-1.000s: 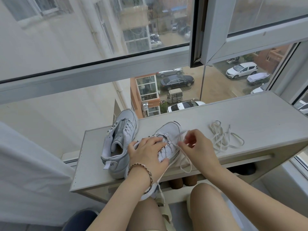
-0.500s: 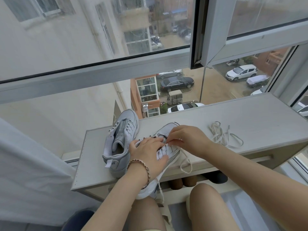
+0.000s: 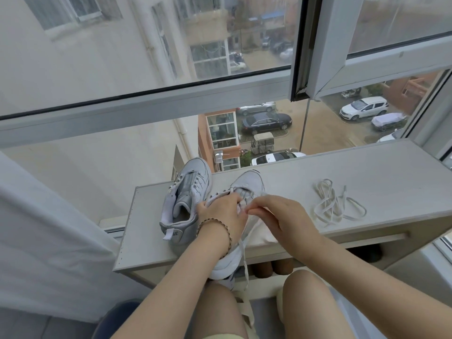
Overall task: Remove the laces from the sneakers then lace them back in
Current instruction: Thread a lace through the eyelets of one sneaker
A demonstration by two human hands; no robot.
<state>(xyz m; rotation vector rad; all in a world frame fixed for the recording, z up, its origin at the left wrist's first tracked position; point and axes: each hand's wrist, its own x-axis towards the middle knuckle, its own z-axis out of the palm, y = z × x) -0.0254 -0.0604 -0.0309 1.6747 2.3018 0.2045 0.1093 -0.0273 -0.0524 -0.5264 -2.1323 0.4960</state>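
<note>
Your left hand (image 3: 220, 214) is covering most of the nearer sneaker (image 3: 249, 183), so only its white toe and its heel are showing, and the eyelet rows are mostly lying under your fingers. That hand is gripping the shoe across its middle, fingers curled over the upper. Your right hand (image 3: 281, 216) is pinching the lace (image 3: 243, 255) between thumb and fingertips just beside the eyelets. The pinch point is blurring, so you cannot tell which hole the lace is entering. The sneaker is sitting on the pale shelf (image 3: 367, 172) under the window with its toe pointing toward the glass. Its heel is overhanging the front edge above your knees, and a flat white length of lace is dangling past it. The other sneaker (image 3: 188, 192) is leaning just to the left, touching the first, grey-white with open, bare eyelets and its tongue showing. A loose lace (image 3: 335, 206) is lying tangled on the shelf well to the right. A braided bracelet (image 3: 226, 228) is circling your left wrist.
</note>
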